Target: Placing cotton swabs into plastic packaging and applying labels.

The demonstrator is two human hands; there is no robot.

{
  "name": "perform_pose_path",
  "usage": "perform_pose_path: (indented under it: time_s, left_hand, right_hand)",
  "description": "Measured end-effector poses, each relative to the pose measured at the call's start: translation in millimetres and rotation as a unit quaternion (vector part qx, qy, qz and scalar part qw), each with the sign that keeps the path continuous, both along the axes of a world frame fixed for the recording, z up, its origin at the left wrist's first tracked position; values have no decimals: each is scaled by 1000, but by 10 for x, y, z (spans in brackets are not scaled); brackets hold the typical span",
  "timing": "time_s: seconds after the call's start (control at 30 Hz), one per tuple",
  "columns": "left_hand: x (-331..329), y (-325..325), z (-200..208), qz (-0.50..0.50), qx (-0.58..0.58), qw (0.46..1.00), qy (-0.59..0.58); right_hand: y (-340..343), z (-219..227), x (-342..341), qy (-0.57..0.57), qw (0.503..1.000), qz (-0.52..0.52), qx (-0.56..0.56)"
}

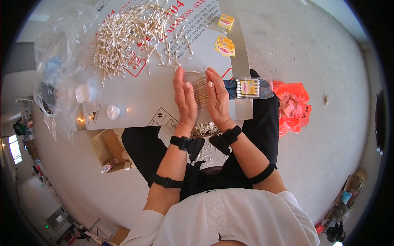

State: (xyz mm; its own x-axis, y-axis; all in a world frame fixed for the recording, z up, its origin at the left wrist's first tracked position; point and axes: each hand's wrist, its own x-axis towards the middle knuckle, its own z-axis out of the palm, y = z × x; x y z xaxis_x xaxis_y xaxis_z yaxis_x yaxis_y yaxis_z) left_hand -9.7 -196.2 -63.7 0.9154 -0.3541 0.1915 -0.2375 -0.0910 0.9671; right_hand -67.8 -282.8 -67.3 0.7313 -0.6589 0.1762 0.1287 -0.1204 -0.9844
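Observation:
Fingers straight and together, my left hand (185, 98) stands at the left side of a row of cotton swabs (200, 91). My right hand (217, 96) faces it from the right side, its fingers also stretched out. The swabs lie crosswise between my two palms, at the table's near part; their tips are hidden by the hands. Just right of my right hand lies a clear plastic bag (266, 87) holding swabs and a yellow card (248, 87). Farther off to the left is a big loose pile of cotton swabs (127, 39).
Yellow cards (224, 46) and a small yellow stack (226, 21) lie at the table's far right. A white round lid (113, 112) and crumpled clear plastic (61, 69) are at left. On the floor sit a cardboard box (107, 147) and a red bag (293, 104) of packs.

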Motion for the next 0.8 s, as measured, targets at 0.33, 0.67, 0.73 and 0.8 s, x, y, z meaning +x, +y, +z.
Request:
perform_pose_path:
  time_s: [0.33,0.67,0.73,0.8]
  left_hand:
    - [-322,208,152,-86,435,864,-239]
    - [55,268,144,-168,482,812,-283]
    - [-7,315,149,-184,470,816,-281]
    - [-26,347,122,-197,461,820,-276]
  right_hand:
    - [-246,80,-52,-34,984,-4,176]
    - [-302,6,14,7,995,21,98]
    - [-308,-43,-11,11,997,19,78]
    - [-315,-49,10,1,997,22,79]
